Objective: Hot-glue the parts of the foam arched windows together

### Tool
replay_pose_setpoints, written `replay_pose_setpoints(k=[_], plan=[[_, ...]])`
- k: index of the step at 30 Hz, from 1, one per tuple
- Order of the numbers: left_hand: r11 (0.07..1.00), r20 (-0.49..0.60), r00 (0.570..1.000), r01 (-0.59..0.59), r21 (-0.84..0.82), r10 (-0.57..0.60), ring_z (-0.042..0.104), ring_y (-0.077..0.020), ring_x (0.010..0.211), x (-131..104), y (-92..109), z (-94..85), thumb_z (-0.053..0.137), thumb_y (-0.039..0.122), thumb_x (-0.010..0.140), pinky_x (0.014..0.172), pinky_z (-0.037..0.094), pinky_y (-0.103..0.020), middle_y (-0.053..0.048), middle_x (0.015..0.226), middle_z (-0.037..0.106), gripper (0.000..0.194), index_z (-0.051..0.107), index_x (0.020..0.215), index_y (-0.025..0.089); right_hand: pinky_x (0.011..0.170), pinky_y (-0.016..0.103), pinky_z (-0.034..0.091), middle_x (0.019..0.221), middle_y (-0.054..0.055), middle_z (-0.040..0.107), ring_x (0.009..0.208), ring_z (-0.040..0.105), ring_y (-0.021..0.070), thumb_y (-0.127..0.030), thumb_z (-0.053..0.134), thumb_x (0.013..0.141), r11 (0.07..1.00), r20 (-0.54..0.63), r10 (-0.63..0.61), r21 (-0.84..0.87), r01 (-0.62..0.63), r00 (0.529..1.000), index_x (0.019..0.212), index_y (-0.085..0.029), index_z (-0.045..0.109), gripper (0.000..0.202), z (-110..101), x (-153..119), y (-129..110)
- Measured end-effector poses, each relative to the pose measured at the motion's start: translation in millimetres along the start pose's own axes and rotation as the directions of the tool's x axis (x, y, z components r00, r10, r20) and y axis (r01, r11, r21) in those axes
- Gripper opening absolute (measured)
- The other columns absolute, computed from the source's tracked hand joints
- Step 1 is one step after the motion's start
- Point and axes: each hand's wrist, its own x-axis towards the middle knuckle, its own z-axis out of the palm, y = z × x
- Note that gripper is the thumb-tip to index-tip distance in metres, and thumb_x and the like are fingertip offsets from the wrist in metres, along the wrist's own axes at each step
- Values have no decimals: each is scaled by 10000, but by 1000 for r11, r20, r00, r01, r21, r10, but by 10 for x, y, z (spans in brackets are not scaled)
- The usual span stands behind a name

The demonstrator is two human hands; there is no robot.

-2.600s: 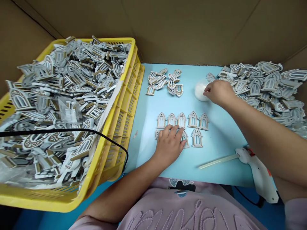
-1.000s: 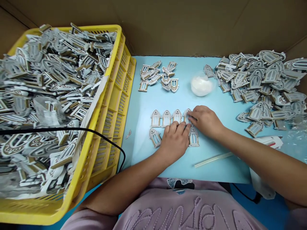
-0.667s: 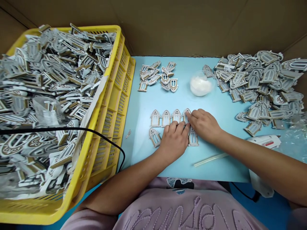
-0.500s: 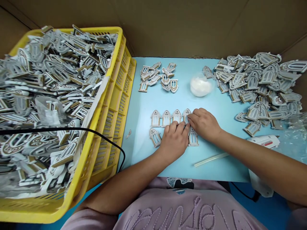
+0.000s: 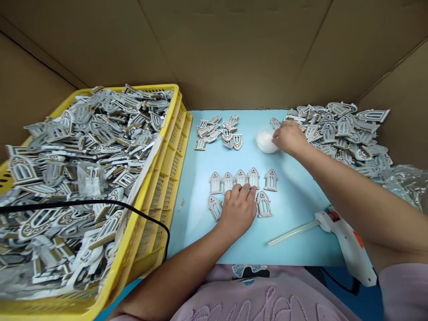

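- Observed at centre of frame: left hand [image 5: 239, 207], palm down, fingers loosely spread over arched window pieces [image 5: 253, 177], reaching the lower ends of the upper row and hiding part of the lower row.
- Observed above and right of centre: right hand [image 5: 290, 138], fingers drawn narrow at the right side of a bowl [image 5: 265, 141] of white material; cannot tell if holding anything.
- Counted in upper row: five pieces, the rightmost set slightly apart.
- Visible in lower row: one tilted at left, another just right of the left hand.
- Found at upper centre, on light-blue desk [image 5: 240, 254]: two small clusters [image 5: 207, 131] of like pieces.
- Heaped at upper right: large pile [image 5: 337, 127] of the same, near crumpled clear plastic [image 5: 409, 183].
- Lying at lower right: white glue gun [image 5: 351, 249], pale stick [image 5: 294, 233] pointing left.
- Standing at left: yellow crate [image 5: 167, 162], heaped with similar pieces, crossed by black cable [image 5: 100, 202].
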Motion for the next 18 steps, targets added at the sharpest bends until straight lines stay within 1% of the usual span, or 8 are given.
replay_pose_setpoints(k=[3, 5, 9, 11, 14, 16, 18], plan=[[1000, 7, 1000, -2, -3, 2, 532, -313, 1200, 6, -12, -20, 540, 311, 987, 899, 463, -454, -113, 1343, 643, 413, 617, 1374, 191, 1014, 479, 496, 1206, 98, 645, 1158, 604, 245, -397, 625, 986, 999, 1, 29, 17, -29, 1000, 1132, -137, 660, 300, 13, -36, -48], [1000, 17, 1000, -12, -8, 12, 524, -318, 1218, 25, 1, -43, 533, 328, 994, 913, 456, -460, -119, 1354, 635, 427, 603, 1388, 181, 1015, 473, 490, 1170, 93, 655, 1128, 613, 235, -413, 616, 988, 999, 13, 26, 39, -26, 1000, 1098, -138, 666, 300, -4, -73, -55], [998, 39, 997, -65, -23, 66, 508, -321, 1248, 114, 95, -93, 524, 359, 1004, 934, 437, -465, -129, 1368, 622, 445, 587, 1399, 163, 1019, 481, 479, 1143, 88, 660, 1137, 604, 243, -466, 668, 944, 995, 69, 6, 98, -13, 998, 1060, -142, 672, 344, -5, -130, -46], [994, 48, 993, -104, -31, 106, 509, -315, 1247, 170, 160, -115, 526, 374, 1005, 929, 433, -455, -125, 1370, 622, 444, 589, 1392, 165, 989, 462, 501, 1097, 79, 671, 1093, 622, 230, -459, 674, 942, 990, 93, 30, 137, -42, 995, 1031, -143, 676, 328, -1, -138, -47], [989, 52, 988, -146, -36, 148, 510, -310, 1247, 237, 236, -140, 518, 377, 1010, 924, 428, -444, -117, 1378, 620, 439, 585, 1389, 165, 919, 417, 541, 1029, 62, 683, 981, 653, 195, -433, 642, 973, 970, 110, 91, 215, -113, 990, 1026, -143, 677, 297, -35, -130, -43], [987, 53, 986, -157, -35, 159, 505, -315, 1252, 261, 259, -142, 516, 375, 1012, 931, 424, -445, -117, 1382, 619, 437, 584, 1386, 159, 906, 412, 552, 1025, 58, 685, 965, 660, 193, -423, 622, 989, 951, 109, 123, 272, -148, 986, 1048, -141, 677, 293, -91, -137, -30], [985, 59, 983, -171, -36, 173, 502, -316, 1256, 270, 266, -129, 517, 377, 1012, 937, 420, -443, -114, 1388, 619, 437, 582, 1387, 161, 907, 413, 558, 1053, 62, 684, 982, 664, 197, -406, 599, 1007, 928, 108, 121, 340, -151, 987, 1093, -137, 672, 292, -160, -184, -16]])
